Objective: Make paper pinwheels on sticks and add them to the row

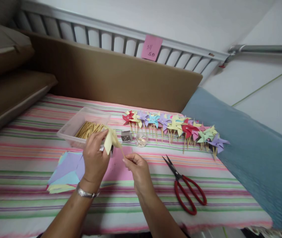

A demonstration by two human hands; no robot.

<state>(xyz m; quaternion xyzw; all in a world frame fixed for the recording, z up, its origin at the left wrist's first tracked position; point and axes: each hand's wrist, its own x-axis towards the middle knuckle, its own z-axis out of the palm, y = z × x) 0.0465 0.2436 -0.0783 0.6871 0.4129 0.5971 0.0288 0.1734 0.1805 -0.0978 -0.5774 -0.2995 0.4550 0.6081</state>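
My left hand (96,152) pinches a pale yellow paper pinwheel (108,141) by its folded blades. A thin wooden stick (121,150) runs from the pinwheel down to my right hand (137,167), whose thumb and fingers are closed on its lower end. Whether stick and paper are joined cannot be seen. Below both hands lies a pink sheet (118,168). Coloured paper sheets (68,168) in purple, blue and yellow are stacked left of my left wrist. Behind that hand stands a clear plastic box (68,132) holding many wooden sticks (87,129).
Red-handled scissors (178,177) lie right of my right hand, blades slightly apart. A small box of metal pins (126,136) and a round clear container (141,139) sit beyond my hands. Several finished pinwheels (164,121) lie in a row behind. Cardboard (121,76) stands along the back.
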